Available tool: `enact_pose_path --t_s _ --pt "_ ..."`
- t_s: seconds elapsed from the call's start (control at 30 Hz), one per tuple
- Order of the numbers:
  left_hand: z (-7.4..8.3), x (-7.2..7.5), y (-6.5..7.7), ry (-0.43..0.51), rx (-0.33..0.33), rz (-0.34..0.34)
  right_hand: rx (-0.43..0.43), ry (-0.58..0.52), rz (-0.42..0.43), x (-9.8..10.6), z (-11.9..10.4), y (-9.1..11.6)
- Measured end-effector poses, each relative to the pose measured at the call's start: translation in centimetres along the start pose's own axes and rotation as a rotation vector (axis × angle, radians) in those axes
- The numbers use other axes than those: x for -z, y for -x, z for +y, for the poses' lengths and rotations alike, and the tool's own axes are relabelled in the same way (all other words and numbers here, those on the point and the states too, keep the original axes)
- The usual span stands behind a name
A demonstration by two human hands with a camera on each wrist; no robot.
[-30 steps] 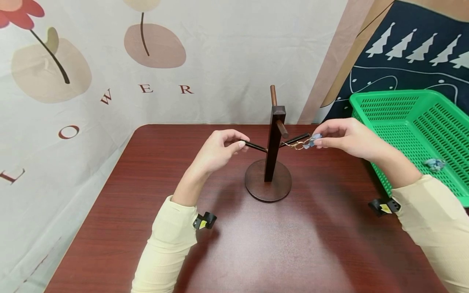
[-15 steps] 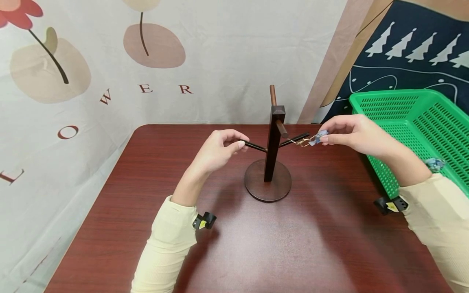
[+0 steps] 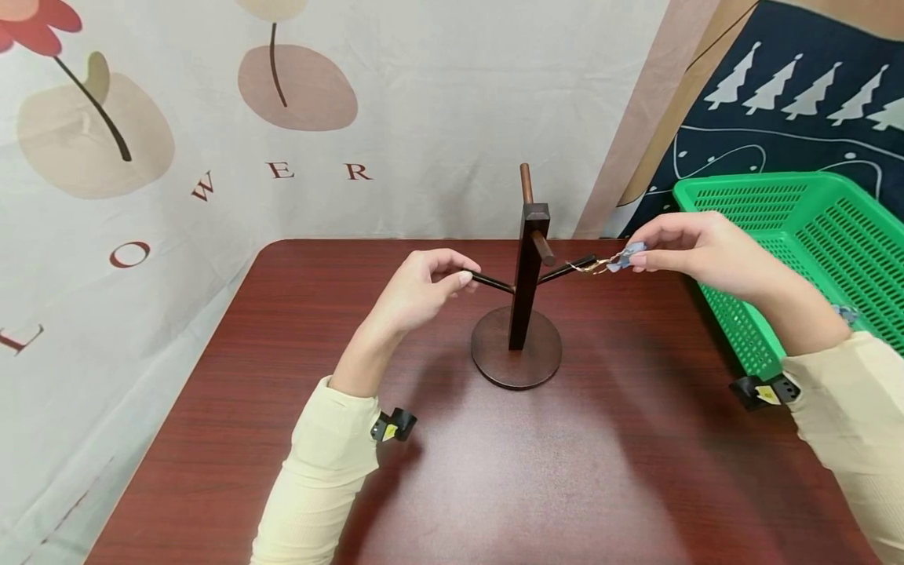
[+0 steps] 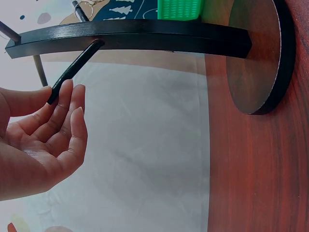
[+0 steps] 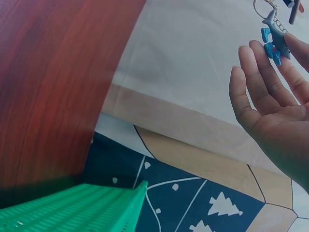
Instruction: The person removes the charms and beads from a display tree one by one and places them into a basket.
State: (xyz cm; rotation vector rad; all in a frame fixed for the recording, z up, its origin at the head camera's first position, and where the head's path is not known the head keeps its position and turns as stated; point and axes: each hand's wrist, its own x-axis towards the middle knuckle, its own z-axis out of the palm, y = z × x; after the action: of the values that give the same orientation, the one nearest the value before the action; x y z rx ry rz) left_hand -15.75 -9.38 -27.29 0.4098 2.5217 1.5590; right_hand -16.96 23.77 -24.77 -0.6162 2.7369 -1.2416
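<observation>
A dark wooden stand (image 3: 525, 290) with a round base and several pegs stands upright on the table. My left hand (image 3: 421, 292) pinches the tip of its lower left peg (image 4: 77, 67) between thumb and fingers. On the other side, my right hand (image 3: 716, 255) pinches a keychain (image 3: 625, 256) by its blue-grey shark charm (image 5: 277, 38), which has small bright blue pieces beside it. The keychain's metal ring (image 3: 589, 267) overlaps the outer end of the lower right peg (image 3: 558, 273) in the head view.
A green plastic basket (image 3: 734, 337) stands at the right, partly behind my right forearm. Another bluish item (image 3: 846, 313) lies in it, mostly hidden. The reddish-brown table (image 3: 297, 439) meets a printed cloth backdrop (image 3: 438, 118) at the back.
My right hand has moved right and slightly up with the keychain; its ring has shifted outward from near the post to the right peg's end. My left hand has stayed still.
</observation>
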Motion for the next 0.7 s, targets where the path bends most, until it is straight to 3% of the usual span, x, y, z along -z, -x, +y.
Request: enact_pose_path --t_s 0.7 --pt "0.1 -0.1 0.0 0.003 0.01 0.001 -0.044 0.039 0.035 2.5 0.7 0.2"
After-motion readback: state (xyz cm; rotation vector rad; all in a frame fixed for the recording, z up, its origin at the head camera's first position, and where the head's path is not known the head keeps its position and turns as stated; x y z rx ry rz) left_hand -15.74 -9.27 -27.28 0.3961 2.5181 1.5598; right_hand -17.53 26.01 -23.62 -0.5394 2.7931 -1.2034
